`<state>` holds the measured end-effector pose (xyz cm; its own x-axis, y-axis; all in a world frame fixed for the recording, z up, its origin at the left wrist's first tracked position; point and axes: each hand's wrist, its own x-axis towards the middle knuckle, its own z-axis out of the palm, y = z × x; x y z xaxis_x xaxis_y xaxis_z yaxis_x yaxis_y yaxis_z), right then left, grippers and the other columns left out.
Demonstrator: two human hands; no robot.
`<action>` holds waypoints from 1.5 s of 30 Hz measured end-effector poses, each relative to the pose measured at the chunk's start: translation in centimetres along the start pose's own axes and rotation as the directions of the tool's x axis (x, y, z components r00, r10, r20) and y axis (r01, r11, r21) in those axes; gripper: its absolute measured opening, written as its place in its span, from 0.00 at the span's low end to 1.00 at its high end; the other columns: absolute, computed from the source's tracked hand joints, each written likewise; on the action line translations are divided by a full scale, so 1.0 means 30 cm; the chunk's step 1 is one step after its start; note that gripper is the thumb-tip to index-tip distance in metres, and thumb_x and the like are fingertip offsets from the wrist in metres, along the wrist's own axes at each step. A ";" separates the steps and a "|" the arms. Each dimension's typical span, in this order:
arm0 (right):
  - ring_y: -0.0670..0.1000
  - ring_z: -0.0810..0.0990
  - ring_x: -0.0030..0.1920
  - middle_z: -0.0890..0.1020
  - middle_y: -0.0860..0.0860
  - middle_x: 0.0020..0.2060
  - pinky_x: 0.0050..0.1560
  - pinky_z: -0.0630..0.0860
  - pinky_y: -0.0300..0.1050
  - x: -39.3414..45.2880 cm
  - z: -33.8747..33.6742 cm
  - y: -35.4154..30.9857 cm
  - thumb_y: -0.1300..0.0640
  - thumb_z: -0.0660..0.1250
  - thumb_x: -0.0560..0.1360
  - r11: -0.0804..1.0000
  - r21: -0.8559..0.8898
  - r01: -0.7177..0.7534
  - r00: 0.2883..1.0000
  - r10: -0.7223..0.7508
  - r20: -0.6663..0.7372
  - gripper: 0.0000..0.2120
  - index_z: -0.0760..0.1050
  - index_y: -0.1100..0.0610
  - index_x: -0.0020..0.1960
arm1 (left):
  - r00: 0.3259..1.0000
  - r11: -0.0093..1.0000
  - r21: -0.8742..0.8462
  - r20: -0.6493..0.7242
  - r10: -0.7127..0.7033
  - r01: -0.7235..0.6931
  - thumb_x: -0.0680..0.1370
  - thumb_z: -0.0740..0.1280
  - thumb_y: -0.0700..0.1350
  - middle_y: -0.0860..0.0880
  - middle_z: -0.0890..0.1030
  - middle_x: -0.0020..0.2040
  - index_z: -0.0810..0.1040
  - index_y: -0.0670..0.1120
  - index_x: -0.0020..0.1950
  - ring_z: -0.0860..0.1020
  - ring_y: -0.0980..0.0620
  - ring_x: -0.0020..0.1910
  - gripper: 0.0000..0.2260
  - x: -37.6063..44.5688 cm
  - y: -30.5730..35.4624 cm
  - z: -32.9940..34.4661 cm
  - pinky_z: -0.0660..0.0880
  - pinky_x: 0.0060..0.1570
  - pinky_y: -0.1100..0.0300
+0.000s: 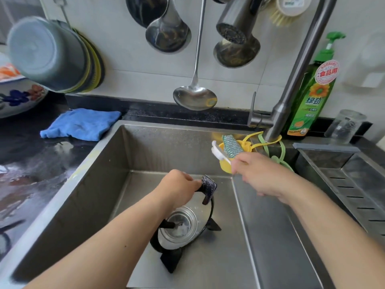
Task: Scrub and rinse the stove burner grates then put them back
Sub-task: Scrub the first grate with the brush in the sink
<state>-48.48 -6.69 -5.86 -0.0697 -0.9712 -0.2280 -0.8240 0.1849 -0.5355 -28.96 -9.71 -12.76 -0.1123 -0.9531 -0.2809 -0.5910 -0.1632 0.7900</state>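
Observation:
A black round burner grate (209,189) stands tilted in the steel sink (100,184), over the drain strainer (179,226). My left hand (177,186) grips its top prong and holds it up. My right hand (258,172) is raised to the right of the grate and pinches the handle of a small white brush (217,153), whose bristled head points up and left, in front of a yellow holder (226,165) with a green scouring pad (231,147). The brush does not touch the grate.
The faucet (291,84) rises at the back right, its spray head (235,24) above the sink, with no water running. A green dish-soap bottle (308,97) and a glass (344,126) stand behind it. A blue cloth (81,124) lies on the wet counter; ladles (194,97) hang on the wall.

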 end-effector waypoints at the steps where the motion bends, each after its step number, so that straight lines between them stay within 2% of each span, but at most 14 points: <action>1: 0.52 0.68 0.36 0.71 0.52 0.36 0.33 0.66 0.45 -0.006 -0.006 -0.004 0.52 0.55 0.84 0.999 -0.025 0.036 0.999 -0.036 0.005 0.14 0.76 0.56 0.49 | 0.999 0.999 0.027 -0.013 0.036 -0.036 0.79 0.68 0.50 0.45 0.73 0.33 0.79 0.40 0.39 0.65 0.49 0.28 0.15 0.000 -0.001 -0.007 0.63 0.26 0.63; 5: 0.48 0.68 0.33 0.71 0.48 0.34 0.35 0.64 0.45 -0.036 0.045 0.044 0.49 0.53 0.84 0.980 -0.084 0.181 0.979 -0.188 -0.082 0.16 0.74 0.54 0.45 | 0.990 0.987 0.113 -0.066 0.126 -0.118 0.80 0.66 0.57 0.50 0.77 0.30 0.79 0.47 0.32 0.73 0.49 0.30 0.20 0.000 0.000 -0.034 0.70 0.36 0.57; 11: 0.42 0.67 0.27 0.70 0.41 0.25 0.28 0.60 0.36 -0.046 0.060 0.064 0.45 0.54 0.84 0.954 -0.010 0.298 0.938 -0.295 -0.183 0.19 0.74 0.55 0.42 | 0.956 0.996 -0.007 -0.282 0.080 -0.085 0.74 0.61 0.54 0.52 0.73 0.23 0.75 0.47 0.25 0.72 0.45 0.28 0.19 -0.009 0.038 -0.081 0.69 0.36 0.55; 14: 0.44 0.65 0.28 0.69 0.46 0.26 0.29 0.59 0.39 -0.039 0.076 0.051 0.43 0.56 0.82 0.934 -0.052 0.353 0.904 -0.355 -0.236 0.20 0.76 0.54 0.43 | 0.935 0.994 -0.038 -0.344 0.087 -0.106 0.71 0.59 0.55 0.52 0.69 0.22 0.70 0.45 0.26 0.68 0.45 0.28 0.17 -0.011 0.044 -0.091 0.66 0.34 0.55; 16: 0.44 0.65 0.27 0.70 0.49 0.27 0.28 0.60 0.38 -0.036 0.082 0.041 0.42 0.57 0.82 0.921 -0.046 0.388 0.883 -0.385 -0.267 0.19 0.77 0.53 0.43 | 0.924 0.993 0.001 -0.367 0.113 -0.121 0.72 0.59 0.54 0.52 0.66 0.22 0.66 0.46 0.27 0.65 0.45 0.28 0.17 -0.010 0.045 -0.094 0.65 0.33 0.55; 19: 0.44 0.67 0.27 0.71 0.47 0.26 0.28 0.63 0.38 -0.036 0.084 0.036 0.43 0.58 0.82 0.903 -0.042 0.427 0.867 -0.422 -0.263 0.18 0.78 0.52 0.42 | 0.897 0.984 0.113 -0.407 0.171 -0.136 0.76 0.62 0.52 0.51 0.66 0.22 0.64 0.44 0.26 0.66 0.46 0.28 0.21 -0.006 0.039 -0.089 0.64 0.31 0.56; 24: 0.43 0.66 0.26 0.70 0.44 0.24 0.29 0.63 0.35 -0.063 0.061 0.045 0.45 0.62 0.81 0.896 -0.022 0.443 0.892 -0.444 -0.084 0.15 0.82 0.47 0.41 | 0.879 0.961 0.226 -0.410 0.243 -0.160 0.78 0.62 0.56 0.48 0.76 0.28 0.74 0.44 0.29 0.75 0.45 0.32 0.22 -0.004 0.030 -0.089 0.68 0.33 0.56; 28: 0.44 0.64 0.25 0.70 0.47 0.25 0.30 0.61 0.39 -0.024 0.061 0.037 0.43 0.61 0.82 0.920 -0.045 0.390 0.899 -0.391 -0.197 0.19 0.80 0.52 0.39 | 0.895 0.958 0.226 -0.367 0.253 -0.178 0.77 0.63 0.54 0.50 0.66 0.23 0.67 0.47 0.24 0.66 0.45 0.28 0.23 0.003 0.031 -0.078 0.64 0.30 0.56; 30: 0.44 0.64 0.26 0.69 0.47 0.26 0.30 0.62 0.41 -0.026 0.067 0.039 0.43 0.60 0.82 0.927 -0.046 0.373 0.902 -0.374 -0.218 0.20 0.79 0.53 0.39 | 0.912 0.965 0.190 -0.335 0.238 -0.182 0.76 0.63 0.53 0.51 0.63 0.21 0.66 0.48 0.23 0.63 0.46 0.29 0.22 0.007 0.031 -0.069 0.63 0.31 0.56; 34: 0.45 0.65 0.26 0.69 0.45 0.24 0.27 0.59 0.38 -0.079 0.105 0.026 0.43 0.59 0.82 0.924 -0.002 0.382 0.908 -0.376 -0.185 0.20 0.77 0.54 0.39 | 0.931 0.991 0.044 -0.341 0.131 -0.124 0.76 0.64 0.52 0.52 0.61 0.19 0.66 0.48 0.21 0.61 0.46 0.28 0.23 0.019 0.020 -0.080 0.62 0.32 0.55; 37: 0.51 0.72 0.32 0.74 0.48 0.29 0.32 0.67 0.47 -0.065 0.135 -0.008 0.44 0.57 0.83 0.953 -0.016 0.304 0.911 -0.295 -0.286 0.22 0.75 0.56 0.39 | 0.929 0.992 -0.064 -0.362 0.076 -0.106 0.76 0.63 0.49 0.53 0.59 0.22 0.60 0.47 0.23 0.59 0.48 0.28 0.23 0.010 0.035 -0.073 0.58 0.31 0.55; 39: 0.55 0.76 0.36 0.78 0.53 0.33 0.36 0.73 0.50 -0.061 0.149 -0.020 0.44 0.55 0.84 0.964 0.039 0.262 0.917 -0.237 -0.320 0.22 0.76 0.57 0.41 | 0.930 0.975 -0.180 -0.363 0.058 -0.131 0.77 0.62 0.46 0.49 0.59 0.27 0.60 0.47 0.29 0.56 0.51 0.28 0.18 0.004 0.048 -0.062 0.54 0.30 0.56; 42: 0.50 0.72 0.32 0.75 0.49 0.30 0.34 0.67 0.46 -0.104 0.181 -0.024 0.45 0.55 0.84 0.957 0.132 0.257 0.947 -0.223 -0.230 0.21 0.77 0.56 0.42 | 0.927 0.932 -0.334 -0.374 0.007 -0.142 0.77 0.62 0.44 0.46 0.60 0.31 0.62 0.44 0.34 0.57 0.49 0.31 0.14 0.007 0.047 -0.065 0.55 0.31 0.56; 45: 0.51 0.73 0.31 0.74 0.50 0.28 0.35 0.68 0.46 -0.125 0.191 -0.059 0.44 0.56 0.83 0.941 0.179 0.286 0.946 -0.248 -0.208 0.22 0.76 0.55 0.38 | 0.921 0.904 -0.386 -0.389 0.021 -0.183 0.77 0.62 0.43 0.45 0.62 0.32 0.65 0.42 0.34 0.58 0.48 0.34 0.13 0.005 0.046 -0.076 0.56 0.35 0.53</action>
<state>-43.54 -2.51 -8.70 0.0212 -0.9961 0.0862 -0.6949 -0.0767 -0.7150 -27.97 -10.66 -10.45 0.1952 -0.9803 -0.0304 -0.2054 -0.0711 0.9761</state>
